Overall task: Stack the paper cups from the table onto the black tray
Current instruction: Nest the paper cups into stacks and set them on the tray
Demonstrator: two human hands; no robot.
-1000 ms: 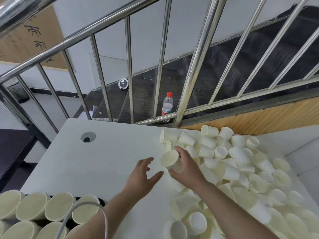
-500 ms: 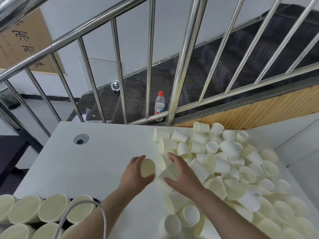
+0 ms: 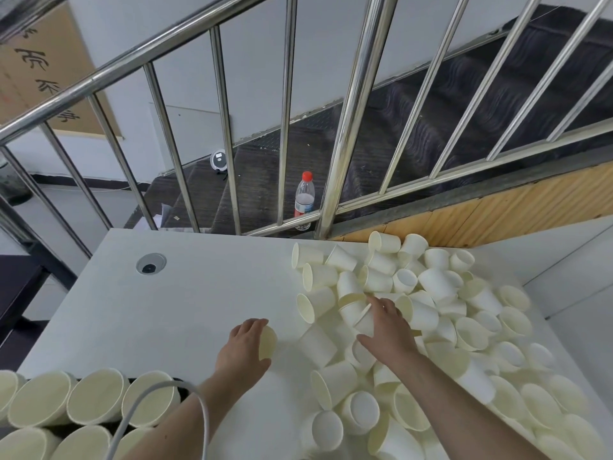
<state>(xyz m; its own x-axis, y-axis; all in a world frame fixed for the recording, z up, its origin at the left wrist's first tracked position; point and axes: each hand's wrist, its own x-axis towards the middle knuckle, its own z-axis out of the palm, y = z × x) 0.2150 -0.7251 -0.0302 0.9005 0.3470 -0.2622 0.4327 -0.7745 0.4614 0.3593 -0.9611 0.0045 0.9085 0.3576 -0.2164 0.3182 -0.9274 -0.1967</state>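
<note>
A big heap of loose white paper cups covers the right half of the white table. My left hand grips one paper cup on its side, mouth toward the right, just above the table. Over the heap's left edge, my right hand lies with its fingers spread, touching a cup there. Stacks of cups lie on their sides at the bottom left, and only a sliver of the black tray shows between them.
A steel stair railing runs along the table's far edge, with a plastic bottle standing behind it on the stairs. A round cable hole is set in the table at the far left. A white cable arcs over my left forearm.
My right hand passed a cup to my left hand, which now carries it leftward away from the heap. The right hand has gone back onto the heap.
</note>
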